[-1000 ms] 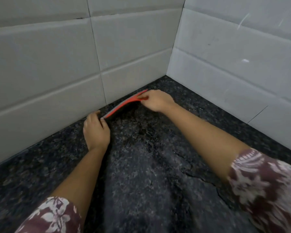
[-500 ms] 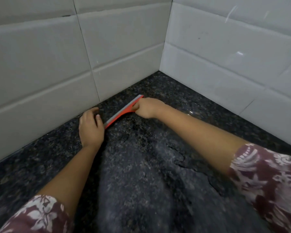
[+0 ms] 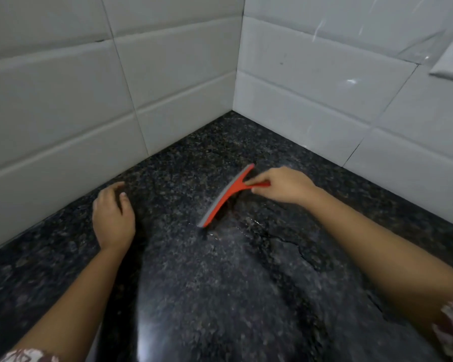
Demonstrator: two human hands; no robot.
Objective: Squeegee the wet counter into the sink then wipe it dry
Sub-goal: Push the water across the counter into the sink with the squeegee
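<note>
Head view: squeegeeing in hand. Right hand [image 3: 283, 188] pinches the handle of the red squeegee [image 3: 225, 197], blade down on the wet counter [image 3: 220, 296] near the corner; left hand [image 3: 113, 220] rests flat, apart, fingers relaxed. Next move, judged: an even pull toward the sink, not in view.

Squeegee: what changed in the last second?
The squeegee slid off the foot of the left wall toward the person, across the wet counter. The left hand came off its blade end and now rests open on the counter. The right hand still grips the handle.
</note>
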